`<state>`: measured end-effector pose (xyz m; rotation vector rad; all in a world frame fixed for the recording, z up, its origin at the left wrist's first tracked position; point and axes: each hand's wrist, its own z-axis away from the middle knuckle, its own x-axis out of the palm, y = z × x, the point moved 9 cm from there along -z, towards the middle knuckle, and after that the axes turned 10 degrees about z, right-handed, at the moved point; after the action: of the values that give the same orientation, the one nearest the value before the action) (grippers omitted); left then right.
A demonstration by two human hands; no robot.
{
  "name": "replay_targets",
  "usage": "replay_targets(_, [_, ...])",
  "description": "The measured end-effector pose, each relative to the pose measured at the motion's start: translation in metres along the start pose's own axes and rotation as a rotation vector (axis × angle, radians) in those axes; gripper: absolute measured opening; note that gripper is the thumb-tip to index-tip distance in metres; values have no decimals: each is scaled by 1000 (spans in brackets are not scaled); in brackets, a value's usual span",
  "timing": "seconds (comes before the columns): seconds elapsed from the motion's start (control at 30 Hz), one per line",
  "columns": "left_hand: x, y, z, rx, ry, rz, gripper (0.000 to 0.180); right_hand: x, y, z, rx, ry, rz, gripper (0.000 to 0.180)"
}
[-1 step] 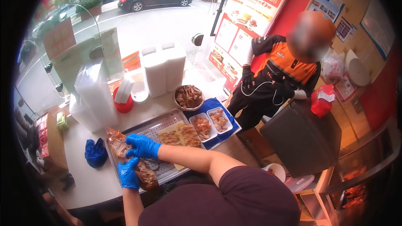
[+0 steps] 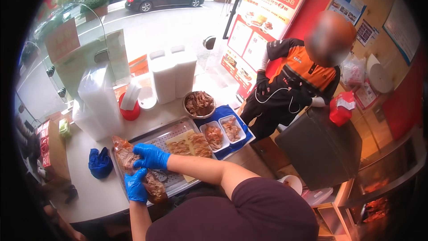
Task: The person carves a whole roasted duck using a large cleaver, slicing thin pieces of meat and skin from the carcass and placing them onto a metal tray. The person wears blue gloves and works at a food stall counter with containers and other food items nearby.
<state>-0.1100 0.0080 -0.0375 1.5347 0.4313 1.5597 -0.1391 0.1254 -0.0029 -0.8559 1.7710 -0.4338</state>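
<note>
A roast duck (image 2: 156,188), glossy brown with torn pale meat showing, lies along the left end of a perforated metal tray (image 2: 176,127). My left hand (image 2: 136,185), in a blue glove, grips its near part. Just beyond, my right hand (image 2: 151,155), gloved too, has its fingers closed on the meat at the duck's middle. Both hands partly cover the bird, so the fingertips are hidden. A metal utensil (image 2: 159,177) shows partly beside the duck. Sliced meat (image 2: 199,144) lies on a pale board in the tray, right of my right hand.
Beyond the tray stand a metal bowl (image 2: 199,104) of meat strips and two white trays (image 2: 232,129) of meat on blue. Stacked white containers (image 2: 171,73) and a red tub (image 2: 128,110) stand behind. A blue cloth (image 2: 100,163) lies left. A helmeted person (image 2: 298,67) stands right.
The whole view has shifted very slightly. Both hands stay on the duck in nearly the same place.
</note>
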Motion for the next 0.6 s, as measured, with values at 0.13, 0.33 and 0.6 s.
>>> replay_targets(0.13, [-16,-15,-6,-12,9,-41,45,-7,1,9,51,11,-92,41])
replay_targets(0.33, [-43,-25,-25,104,78,-147,34,4,0,23,267,-122,-68,35])
replay_targets(0.6, [-27,-14,-26,268,129,-426,41,-19,3,19,241,-29,-72,37])
